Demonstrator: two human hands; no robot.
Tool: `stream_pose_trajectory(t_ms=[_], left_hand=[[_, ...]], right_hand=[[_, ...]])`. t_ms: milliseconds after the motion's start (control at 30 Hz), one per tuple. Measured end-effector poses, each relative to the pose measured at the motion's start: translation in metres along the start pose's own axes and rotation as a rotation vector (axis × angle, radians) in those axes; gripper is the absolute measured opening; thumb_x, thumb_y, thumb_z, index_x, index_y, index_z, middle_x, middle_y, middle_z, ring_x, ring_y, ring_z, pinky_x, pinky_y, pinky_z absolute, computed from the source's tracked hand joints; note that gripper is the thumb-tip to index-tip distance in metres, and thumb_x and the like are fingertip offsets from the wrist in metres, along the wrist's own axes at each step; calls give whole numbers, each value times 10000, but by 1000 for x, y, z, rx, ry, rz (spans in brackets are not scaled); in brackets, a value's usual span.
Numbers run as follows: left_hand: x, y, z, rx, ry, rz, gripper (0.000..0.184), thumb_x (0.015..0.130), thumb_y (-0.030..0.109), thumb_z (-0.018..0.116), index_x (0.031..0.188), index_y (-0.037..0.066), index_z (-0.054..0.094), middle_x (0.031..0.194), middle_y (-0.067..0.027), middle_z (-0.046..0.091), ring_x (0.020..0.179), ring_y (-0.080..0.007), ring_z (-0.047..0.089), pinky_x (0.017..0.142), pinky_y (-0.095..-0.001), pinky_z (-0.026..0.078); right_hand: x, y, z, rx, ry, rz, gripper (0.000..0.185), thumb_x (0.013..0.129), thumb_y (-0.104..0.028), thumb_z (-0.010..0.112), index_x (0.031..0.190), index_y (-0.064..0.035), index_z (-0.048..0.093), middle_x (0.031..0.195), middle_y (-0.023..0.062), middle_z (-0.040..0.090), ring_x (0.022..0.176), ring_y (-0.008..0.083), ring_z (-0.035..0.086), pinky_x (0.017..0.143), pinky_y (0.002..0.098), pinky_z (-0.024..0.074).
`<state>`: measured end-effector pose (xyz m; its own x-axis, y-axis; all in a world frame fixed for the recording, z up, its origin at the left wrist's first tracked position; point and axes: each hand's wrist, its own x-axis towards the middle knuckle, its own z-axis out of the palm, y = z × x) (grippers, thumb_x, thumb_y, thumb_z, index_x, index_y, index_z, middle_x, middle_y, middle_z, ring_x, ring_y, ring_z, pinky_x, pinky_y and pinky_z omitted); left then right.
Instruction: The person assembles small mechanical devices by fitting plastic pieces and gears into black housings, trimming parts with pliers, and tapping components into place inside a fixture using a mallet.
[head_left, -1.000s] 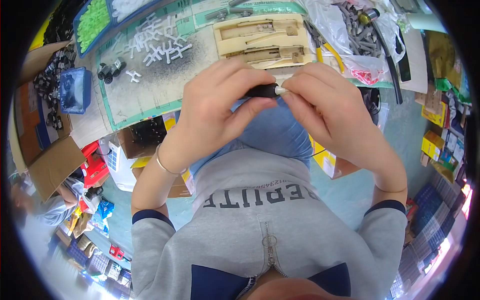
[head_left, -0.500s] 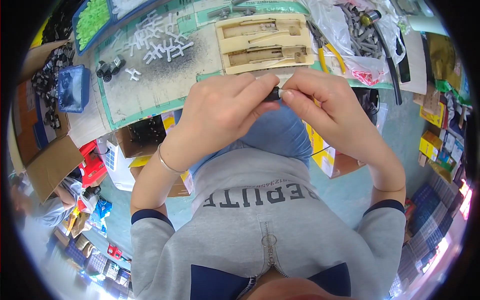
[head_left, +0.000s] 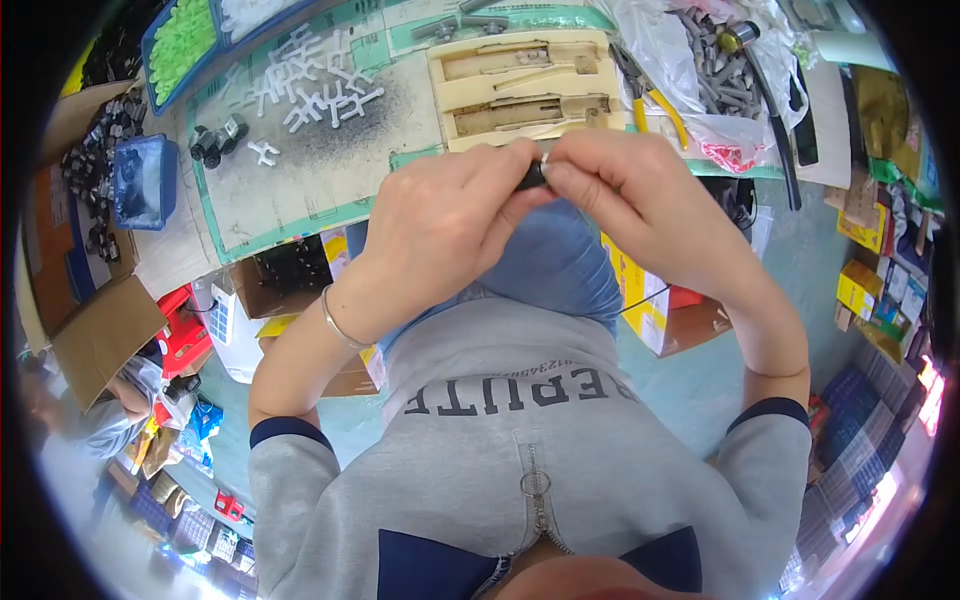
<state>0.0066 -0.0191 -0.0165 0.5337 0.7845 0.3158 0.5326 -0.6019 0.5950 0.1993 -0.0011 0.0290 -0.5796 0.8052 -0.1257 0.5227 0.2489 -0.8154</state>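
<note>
Between the fingertips of both hands, over the table's near edge, is a small black part (head_left: 533,176), mostly covered by fingers. My left hand (head_left: 432,222) is closed, with thumb and fingers pinching the black part from the left. My right hand (head_left: 640,196) is closed too, its thumb and forefinger pressed at the part's right end. A tiny white bit (head_left: 545,160) shows there; whether it is a separate piece I cannot tell. Just beyond the hands lies a cream moulded block (head_left: 527,88) with two long recesses.
White branched plastic pieces (head_left: 325,100) are scattered left of the block, near several black parts (head_left: 217,140). Yellow-handled pliers (head_left: 655,105) and a bag of grey pieces (head_left: 718,75) lie right. Blue trays (head_left: 145,180) stand left. Another person's arm (head_left: 128,392) shows lower left.
Both hands have shifted slightly left with the black part, and less of it shows. The right fingertips have moved closer to the left ones.
</note>
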Motion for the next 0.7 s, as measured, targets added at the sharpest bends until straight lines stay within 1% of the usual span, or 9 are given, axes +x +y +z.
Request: stream_pose_trajectory(t_ms=[33,100,133,200,233,300,400,467,700], left_hand=[[2,2,-1,1,0,2,296,796,211,650,1019,42,553,785,-52,597,655,-230,604,513,-298,450],[7,5,-8,-336,-9,-219,310,834,211,649,1056,24,541,844,-63,624,692,-203,619,545,-268,455],[7,5,-8,-332,-6,-216,310,834,211,649,1056,24,541,844,-63,624,692,-203,619,545,-268,455],[5,5,-8,-863,29,-448,303,880,250,616,1071,25,544,876,-59,617,717,-142,605,599,-248,463],[4,3,-8,-859,37,-446,303,880,250,616,1071,25,544,876,-59,617,717,-142,605,599,-248,463],[-1,-4,-8,-1264,-20,-457,309,913,268,571,1103,28,532,914,-63,601,767,-115,585,655,-247,474],[-6,-16,3,-1500,87,-466,309,930,263,537,1134,31,514,944,-66,597,787,-129,595,688,-254,491],[-4,-16,2,-1590,116,-524,335,945,279,498,1164,26,489,967,-78,588,826,-157,605,746,-289,508],[1,-18,8,-2162,221,-610,368,971,327,398,1187,38,474,1082,-122,566,957,-247,583,902,-419,465]], right_hand=[[1,-2,-3,-1,2,-1,184,875,-137,494,870,26,578,753,194,577,711,377,553,631,404,437],[4,-6,-7,39,70,-33,199,907,-165,512,843,21,543,723,98,549,664,198,527,618,278,417],[3,-6,-7,37,72,-38,199,907,-165,512,843,21,543,723,98,549,664,198,527,618,278,417],[-2,-1,-8,104,196,74,220,919,-190,506,860,16,556,735,69,562,695,156,531,657,257,425],[-5,6,-7,120,291,118,215,872,-206,556,870,9,563,721,128,553,676,271,550,627,350,433],[-10,26,-5,-17,359,108,211,868,-201,562,872,10,562,746,125,559,704,274,553,652,349,435],[-24,49,-2,-196,414,153,197,850,-184,594,881,6,557,891,131,567,831,292,549,744,361,431],[-30,58,0,-548,547,88,180,822,-152,628,884,1,556,979,140,551,910,305,532,797,384,419],[-32,75,3,-679,449,180,191,774,-109,663,878,16,563,1008,155,540,948,317,528,819,408,422]])
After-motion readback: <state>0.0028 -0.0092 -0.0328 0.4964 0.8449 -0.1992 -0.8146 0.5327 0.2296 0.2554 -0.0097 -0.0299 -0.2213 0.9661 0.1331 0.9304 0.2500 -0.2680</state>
